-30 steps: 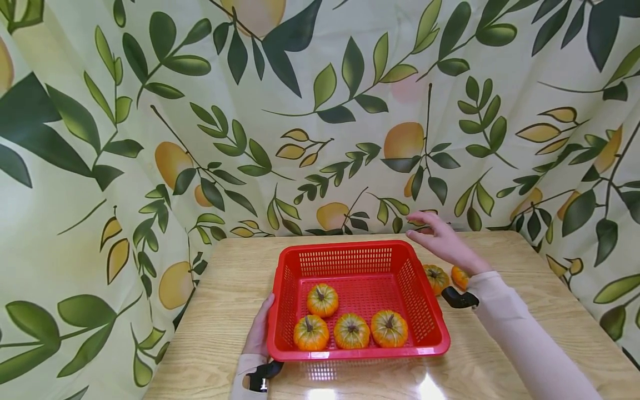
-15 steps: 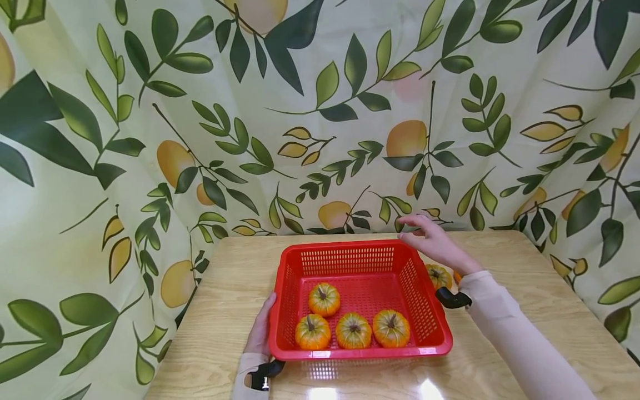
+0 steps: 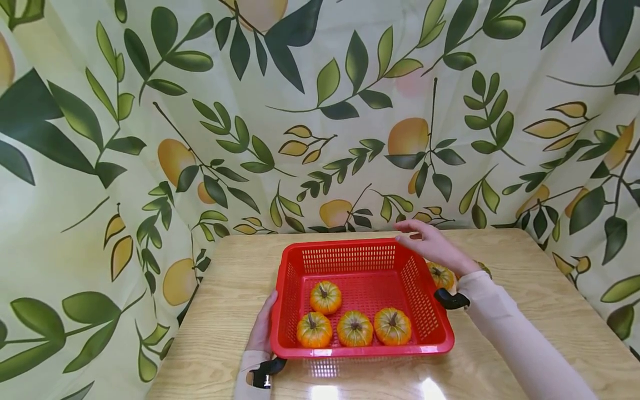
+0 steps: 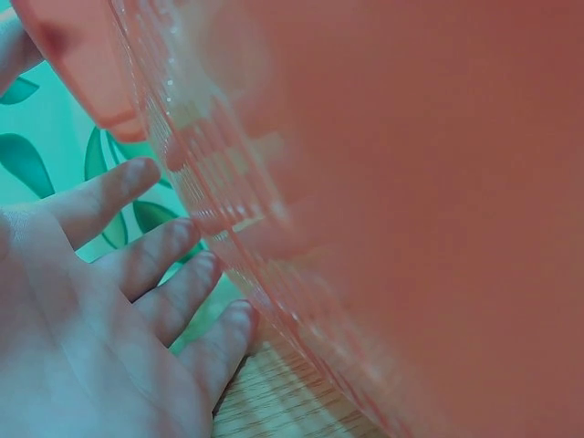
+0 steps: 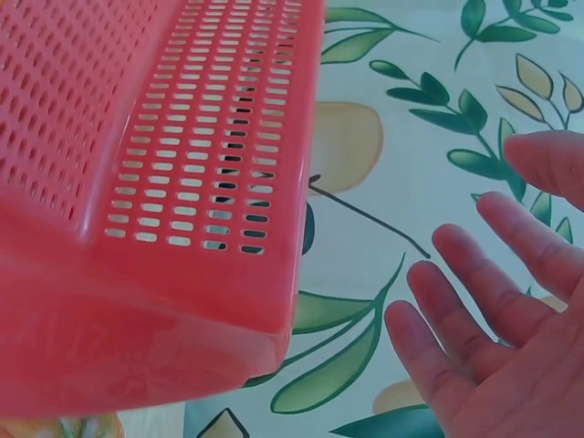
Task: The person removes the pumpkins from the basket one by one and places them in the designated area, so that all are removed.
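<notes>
A red plastic basket [image 3: 350, 350] with slotted walls stands on the wooden table, several small orange pumpkins [image 3: 354, 329] lying inside along its front and left. My left hand [image 3: 261, 328] is at the basket's left wall; in the left wrist view its fingers [image 4: 173, 301] are spread and nearly straight, tips right at the slotted side. Over the back right corner, my right hand [image 3: 427, 241] hovers with loosely bent fingers and nothing in them. The right wrist view shows those fingers [image 5: 456, 315] apart from the rim. Another pumpkin [image 3: 440, 274] lies outside the right wall, partly covered by my right hand.
The pale wooden table [image 3: 225, 278] ends at the back against a leaf-and-fruit printed cloth [image 3: 300, 111], which also hangs at both sides. Beyond my right wrist, the edge of one more pumpkin [image 3: 484, 269] shows.
My right hand has shifted a little left and lower, toward the basket's back right corner. A pumpkin edge now shows beyond the right wrist. The left hand keeps its place at the basket.
</notes>
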Demonstrator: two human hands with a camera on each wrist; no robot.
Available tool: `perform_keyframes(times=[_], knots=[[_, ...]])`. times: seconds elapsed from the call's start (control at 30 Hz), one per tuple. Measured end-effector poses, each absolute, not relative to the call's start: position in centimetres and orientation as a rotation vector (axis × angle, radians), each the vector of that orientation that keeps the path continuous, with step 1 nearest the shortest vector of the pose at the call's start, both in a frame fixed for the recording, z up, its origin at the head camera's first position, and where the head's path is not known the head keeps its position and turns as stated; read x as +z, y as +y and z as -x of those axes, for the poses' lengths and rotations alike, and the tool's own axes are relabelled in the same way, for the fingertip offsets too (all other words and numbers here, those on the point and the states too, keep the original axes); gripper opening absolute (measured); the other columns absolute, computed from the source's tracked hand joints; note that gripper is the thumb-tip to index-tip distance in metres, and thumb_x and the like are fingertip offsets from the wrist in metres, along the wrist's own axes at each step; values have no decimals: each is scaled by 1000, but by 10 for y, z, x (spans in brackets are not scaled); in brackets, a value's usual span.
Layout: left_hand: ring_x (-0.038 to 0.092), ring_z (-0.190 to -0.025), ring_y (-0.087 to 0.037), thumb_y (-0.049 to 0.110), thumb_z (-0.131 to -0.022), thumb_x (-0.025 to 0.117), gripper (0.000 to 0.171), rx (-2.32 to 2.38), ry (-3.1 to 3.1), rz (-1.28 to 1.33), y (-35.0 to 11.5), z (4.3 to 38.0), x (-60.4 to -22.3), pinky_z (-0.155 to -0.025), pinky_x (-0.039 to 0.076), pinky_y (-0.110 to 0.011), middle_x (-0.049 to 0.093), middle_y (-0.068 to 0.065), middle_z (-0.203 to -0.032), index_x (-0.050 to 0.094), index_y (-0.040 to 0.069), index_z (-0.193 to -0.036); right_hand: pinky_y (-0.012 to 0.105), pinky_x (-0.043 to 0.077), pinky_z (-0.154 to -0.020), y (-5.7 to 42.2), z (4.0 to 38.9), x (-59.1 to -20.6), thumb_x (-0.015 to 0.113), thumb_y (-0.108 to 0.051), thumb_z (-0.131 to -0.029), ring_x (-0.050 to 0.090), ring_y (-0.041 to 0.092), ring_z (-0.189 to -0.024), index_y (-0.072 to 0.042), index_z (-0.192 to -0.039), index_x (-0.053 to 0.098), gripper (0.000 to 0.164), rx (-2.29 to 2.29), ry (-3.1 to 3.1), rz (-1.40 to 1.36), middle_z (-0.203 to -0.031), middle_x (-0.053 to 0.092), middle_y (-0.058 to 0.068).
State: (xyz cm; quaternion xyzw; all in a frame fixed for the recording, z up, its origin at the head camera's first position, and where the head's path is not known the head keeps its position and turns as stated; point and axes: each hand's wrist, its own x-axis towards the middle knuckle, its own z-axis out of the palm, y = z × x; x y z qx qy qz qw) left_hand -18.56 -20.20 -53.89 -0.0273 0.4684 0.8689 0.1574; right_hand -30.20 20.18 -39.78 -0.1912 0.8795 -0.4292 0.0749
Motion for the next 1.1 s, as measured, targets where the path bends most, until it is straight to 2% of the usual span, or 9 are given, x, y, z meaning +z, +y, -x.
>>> perform_keyframes(times=[0.13,0.37,0.5,0.7,1.1], knots=[[56,-127,-14,52,-104,40,55,2487,1336,67,-202,184,-539,-114,44,-36,61,5,-140,41,23,-151,56,52,-98,198,302,-398,60,-37,-102,56,41,-123,-11,-141,53,48,-1301,2634,591,-142,55,21],[55,-128,-15,52,-104,39,59,2485,1343,72,-202,184,-540,-113,44,-37,59,4,-141,36,21,-154,54,52,-101,186,304,-398,61,-33,-102,59,36,-121,-13,-138,57,42,-1283,2647,637,-137,60,15],[55,-129,-16,53,-103,39,62,2479,1343,74,-202,184,-540,-114,44,-37,58,3,-143,33,20,-155,54,52,-101,179,306,-397,61,-31,-102,60,35,-121,-10,-138,57,42,-1276,2648,670,-135,62,16],[55,-129,-16,51,-104,38,57,2486,1345,49,-203,184,-538,-114,44,-37,59,4,-142,38,22,-153,53,53,-100,165,307,-394,62,-30,-101,62,34,-117,-13,-139,57,42,-1274,2622,668,-136,61,16],[55,-129,-16,53,-104,39,63,2481,1323,48,-203,185,-540,-116,42,-38,57,2,-145,31,19,-157,54,49,-105,142,309,-397,63,-35,-101,57,33,-125,-15,-138,57,43,-1288,2561,738,-139,60,13]])
